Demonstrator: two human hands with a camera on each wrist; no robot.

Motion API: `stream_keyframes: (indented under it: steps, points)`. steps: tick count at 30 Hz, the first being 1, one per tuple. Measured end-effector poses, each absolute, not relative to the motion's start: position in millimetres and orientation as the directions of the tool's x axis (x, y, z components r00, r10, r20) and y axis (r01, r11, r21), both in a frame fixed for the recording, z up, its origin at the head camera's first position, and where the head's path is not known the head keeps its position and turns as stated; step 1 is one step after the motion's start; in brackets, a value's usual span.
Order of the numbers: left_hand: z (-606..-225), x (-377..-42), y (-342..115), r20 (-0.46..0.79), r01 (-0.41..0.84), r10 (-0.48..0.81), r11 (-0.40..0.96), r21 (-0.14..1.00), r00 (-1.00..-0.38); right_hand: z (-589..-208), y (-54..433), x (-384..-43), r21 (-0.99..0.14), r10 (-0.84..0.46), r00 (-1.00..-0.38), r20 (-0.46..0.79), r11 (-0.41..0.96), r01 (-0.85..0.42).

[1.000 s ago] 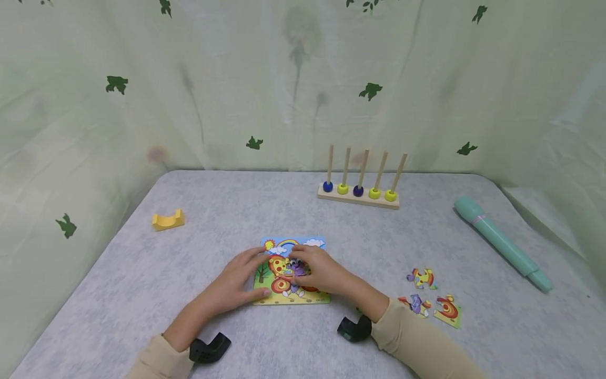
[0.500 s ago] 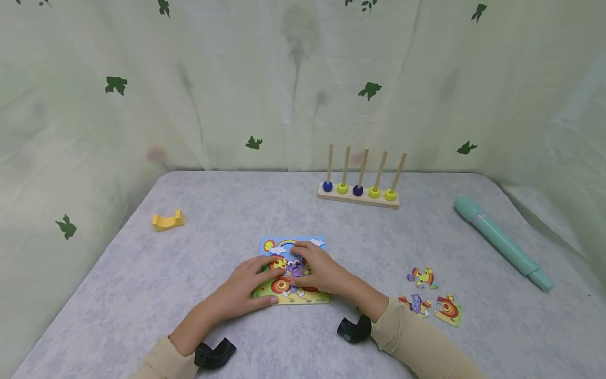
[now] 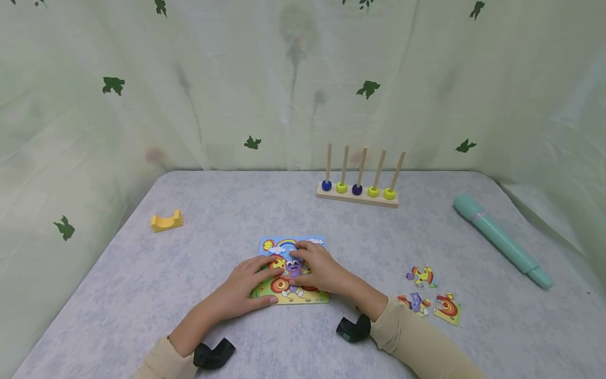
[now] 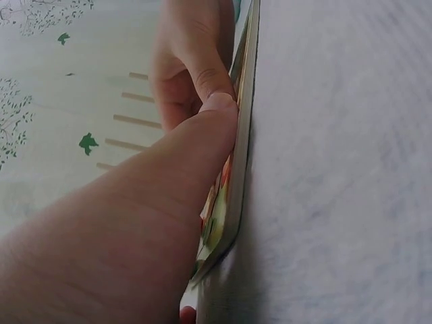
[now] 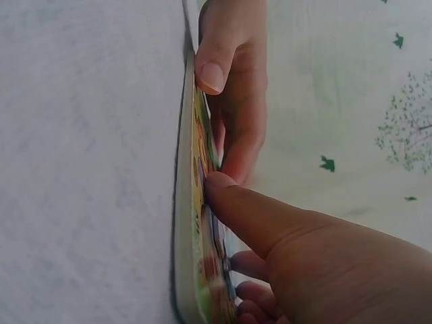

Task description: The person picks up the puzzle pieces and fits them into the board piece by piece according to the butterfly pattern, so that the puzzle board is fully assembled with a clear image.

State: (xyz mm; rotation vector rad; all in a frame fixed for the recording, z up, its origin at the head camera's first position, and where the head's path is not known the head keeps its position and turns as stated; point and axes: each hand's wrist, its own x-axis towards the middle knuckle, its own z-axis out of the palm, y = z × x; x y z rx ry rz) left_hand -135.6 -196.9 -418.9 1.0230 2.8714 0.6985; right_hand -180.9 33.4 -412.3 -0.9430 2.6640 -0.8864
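A colourful jigsaw puzzle board (image 3: 311, 298) lies flat on the table, printed with a sun, a rainbow and cartoon animals. The left hand (image 3: 241, 287) rests over its left side, fingers spread across the picture and thumb along the near edge. From the right, the right hand (image 3: 324, 267) spans a puzzle piece (image 3: 294, 269) with a purple animal, thumb on the near side and fingers on the far side. In the right wrist view the right thumb (image 5: 243, 209) touches the picture surface. The fingers partly hide the middle of the board.
Loose puzzle pieces (image 3: 447, 309) lie right of the board, some near the right sleeve. A wooden peg stand (image 3: 357, 196) with blue and yellow beads stands at the back. A teal microphone-shaped object (image 3: 502, 241) lies at the right. A yellow arched block (image 3: 167, 221) sits at the left.
The left hand has shifted slightly right and nearer, its fingers lower over the board. The purple-animal piece has shifted slightly left and nearer. The right hand stays almost in place.
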Motion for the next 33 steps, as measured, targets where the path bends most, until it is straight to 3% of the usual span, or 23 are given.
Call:
stream_keyframes:
  steps: [7, 13, 22, 28, 33]
  points:
    - [-420, -136, -198, 0.142, 0.600, 0.604, 0.680, 0.421, -0.784, -404, 35, -180, -0.649, -0.630, -0.776, -0.029, 0.602, -0.464]
    - [-423, -138, -199, 0.154, 0.606, 0.605, 0.675, 0.421, -0.781, -375, 45, -173, -0.715, -0.644, -0.764, -0.047, 0.555, -0.424]
    - [-423, -139, -198, 0.153, 0.604, 0.606, 0.667, 0.436, -0.780, -340, 92, -156, -0.696, -0.586, -0.798, 0.139, 0.515, -0.500]
    - [-423, -139, -198, 0.141, 0.599, 0.607, 0.668, 0.442, -0.782, -342, 142, -148, -0.658, -0.518, -0.814, 0.265, 0.519, -0.545]
    - [-422, -138, -199, 0.125, 0.583, 0.600, 0.675, 0.452, -0.790, -354, 180, -144, -0.655, -0.434, -0.852, 0.291, 0.559, -0.509]
